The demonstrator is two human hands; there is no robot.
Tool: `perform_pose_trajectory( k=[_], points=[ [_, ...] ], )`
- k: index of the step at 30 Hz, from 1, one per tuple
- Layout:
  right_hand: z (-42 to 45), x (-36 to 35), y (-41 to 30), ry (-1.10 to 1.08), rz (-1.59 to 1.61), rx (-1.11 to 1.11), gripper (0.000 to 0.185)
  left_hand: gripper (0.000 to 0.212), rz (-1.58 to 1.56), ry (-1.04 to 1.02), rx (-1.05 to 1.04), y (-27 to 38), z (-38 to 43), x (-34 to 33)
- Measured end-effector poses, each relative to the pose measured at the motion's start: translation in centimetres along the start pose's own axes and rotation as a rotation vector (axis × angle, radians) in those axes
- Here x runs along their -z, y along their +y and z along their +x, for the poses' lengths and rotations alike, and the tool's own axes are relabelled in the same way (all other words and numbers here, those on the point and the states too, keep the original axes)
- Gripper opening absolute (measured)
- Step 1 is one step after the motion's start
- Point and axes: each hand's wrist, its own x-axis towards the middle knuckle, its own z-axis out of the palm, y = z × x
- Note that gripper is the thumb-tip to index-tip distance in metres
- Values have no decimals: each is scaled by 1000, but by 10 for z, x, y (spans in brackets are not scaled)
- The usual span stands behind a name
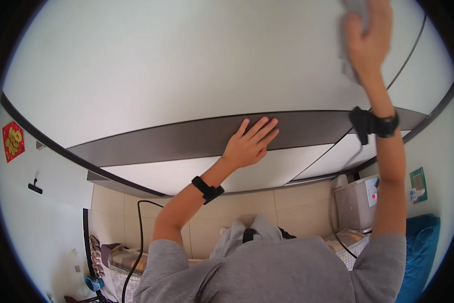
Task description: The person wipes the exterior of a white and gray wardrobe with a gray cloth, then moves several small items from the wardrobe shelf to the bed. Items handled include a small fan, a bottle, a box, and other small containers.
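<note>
In front of me stands a large white panel (pixel 196 68), with a dark grey band (pixel 166 138) across its lower part and white panels (pixel 174 172) under the band. My left hand (pixel 251 144) lies spread on the grey band, fingers apart, holding nothing. Higher up at the right, my right hand (pixel 370 41) is raised against the white panel, blurred, with a grey cloth (pixel 350 70) under its palm and fingers. Part of the cloth runs out of the top of the view. Black straps with small devices are on both wrists.
A grey bin-like box (pixel 353 202) stands on the tiled floor (pixel 230 206) at the right, near a blue cloth item (pixel 420 250). Black cables hang on both sides of me. On the left wall are a red decoration (pixel 13 142) and a black door handle (pixel 35 187).
</note>
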Motion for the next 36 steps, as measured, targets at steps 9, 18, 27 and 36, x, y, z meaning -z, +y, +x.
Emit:
perform_pose_trajectory(
  k=[9,18,27,36],
  points=[
    [-192,13,-150,-773,415,575,50,38,-205,401,-25,-40,-42,89],
    [-224,54,-79,-994,518,656,34,50,210,483,361,-118,-75,138],
    [107,10,-18,-180,69,107,52,54,303,412,352,-140,-93,108],
    [-26,-27,-135,-597,371,677,63,54,329,436,354,-142,-96,102]
  ],
)
